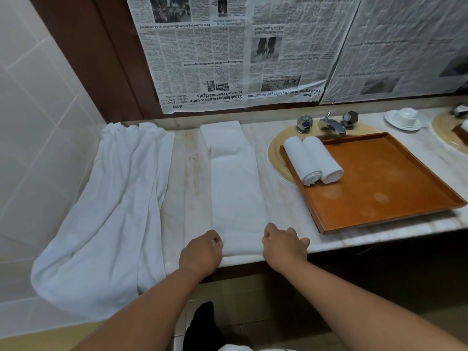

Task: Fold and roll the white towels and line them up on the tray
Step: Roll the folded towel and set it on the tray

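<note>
Fingers of the left hand (202, 252) and the right hand (285, 245) are clenching onto the near end of the long folded white terry towel (238, 188), one hand at each near corner, so the hem appears pinched on both sides at once. Holding both corners this way is likely serving to start the roll evenly and stop the edges drifting sideways.

The towel is lying flat on the pale marble desk (182, 173), between the heap of loose white towels (109, 198) on the left and the flat orange-brown rectangular tray (379, 186) on the right. Its long axis is running straight away from the person, from the desk's front edge toward the wall covered in taped-up newspaper sheets (228, 46). A fold is showing across it near the far end.

The tray is sitting across the cream oval sink basin (276, 158), below the chrome faucet (331, 126), near enough for a short carry. Two rolled white towels (298, 158) are lying side by side, touching, at the tray's left end. Their axes are pointing roughly the same way as the strip, with spiral ends facing the person.
</note>
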